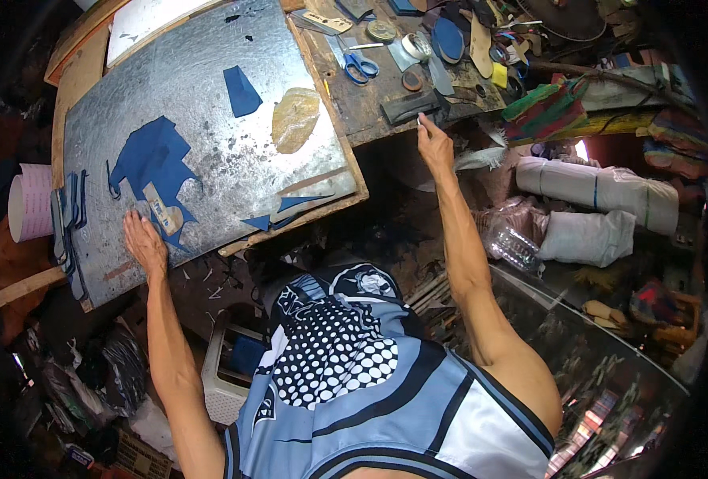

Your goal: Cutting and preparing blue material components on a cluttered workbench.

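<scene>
A dark blue sheet of material (154,152) with a cut, irregular outline lies on the metal-topped board (210,88). On its lower part rests a pale shaped template (161,209) with writing on it. My left hand (145,242) lies flat on the board beside the template, fingers stretched out and holding nothing. Out to the right, my right hand (435,145) is closed in a pinch near the front edge of the wooden bench (370,104). A small pale tip shows at its fingertips, too small to name. Just beyond it sits a dark block-like object (411,107).
A blue piece (243,91) and a brownish oval piece (295,120) lie on the board, with blue scraps (304,201) at its near edge. Blue-handled scissors (360,67) and tape rolls (416,46) crowd the bench. Wrapped white bundles (593,188) stand at right.
</scene>
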A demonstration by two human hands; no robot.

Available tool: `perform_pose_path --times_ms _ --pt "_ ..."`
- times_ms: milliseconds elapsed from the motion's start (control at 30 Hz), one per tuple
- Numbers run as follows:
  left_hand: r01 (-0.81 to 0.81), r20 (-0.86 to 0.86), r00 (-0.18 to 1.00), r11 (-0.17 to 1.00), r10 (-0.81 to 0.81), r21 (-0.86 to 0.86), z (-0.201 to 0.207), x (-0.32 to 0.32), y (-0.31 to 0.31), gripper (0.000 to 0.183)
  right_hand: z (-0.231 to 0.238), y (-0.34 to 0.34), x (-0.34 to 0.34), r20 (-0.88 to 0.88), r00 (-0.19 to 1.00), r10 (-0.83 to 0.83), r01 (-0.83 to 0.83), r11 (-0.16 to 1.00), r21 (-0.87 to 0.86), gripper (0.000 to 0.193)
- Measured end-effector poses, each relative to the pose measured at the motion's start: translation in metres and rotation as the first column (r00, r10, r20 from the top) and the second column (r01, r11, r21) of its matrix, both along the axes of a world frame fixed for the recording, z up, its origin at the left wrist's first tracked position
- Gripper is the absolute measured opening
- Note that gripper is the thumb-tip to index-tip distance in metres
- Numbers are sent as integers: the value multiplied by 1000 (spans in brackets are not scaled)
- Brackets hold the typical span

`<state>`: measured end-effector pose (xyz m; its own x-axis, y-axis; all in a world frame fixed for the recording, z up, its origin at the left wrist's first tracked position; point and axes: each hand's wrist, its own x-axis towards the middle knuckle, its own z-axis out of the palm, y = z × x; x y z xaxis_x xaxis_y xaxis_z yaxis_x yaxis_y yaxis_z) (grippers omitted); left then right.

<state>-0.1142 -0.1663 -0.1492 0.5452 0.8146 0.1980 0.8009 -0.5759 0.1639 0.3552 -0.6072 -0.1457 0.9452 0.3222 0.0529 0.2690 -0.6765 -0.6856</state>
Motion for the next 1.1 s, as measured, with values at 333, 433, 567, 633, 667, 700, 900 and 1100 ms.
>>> perform_pose_path --times_ms 333,433,567,633,667,700,900,1100 --pt "-12 -7 1000 1000 12 7 -2 1 -2 50 5 -14 18 71 997 -6 20 982 -190 39" --pt "-8 -1 1000 1000 8 11 -3 -2 -1 50 7 -13 9 165 985 42 -9 980 -198 41" --pt "-1 -11 1000 1000 1 23 -5 -3 1 50 3 -14 5 272 948 167 -72 942 -327 43" --pt "-3 -8 1000 1000 3 17 -5 -4 0 50 -4 -9 -7 359 886 294 -172 927 -335 42" --pt "-5 -3 1000 1000 5 14 -4 -4 0 50 1 -4 -20 327 888 323 -204 914 -351 42" --pt "-6 -7 1000 1000 6 13 -3 -3 1 50 4 -1 -27 293 889 352 -236 900 -366 41" --pt "-1 -9 1000 1000 1 14 -3 -2 -3 50 5 0 -32 243 919 309 -237 929 -284 40" --pt "8 10 1000 1000 -8 14 -5 -5 -1 51 7 2 -28 262 909 323 -239 921 -307 42"
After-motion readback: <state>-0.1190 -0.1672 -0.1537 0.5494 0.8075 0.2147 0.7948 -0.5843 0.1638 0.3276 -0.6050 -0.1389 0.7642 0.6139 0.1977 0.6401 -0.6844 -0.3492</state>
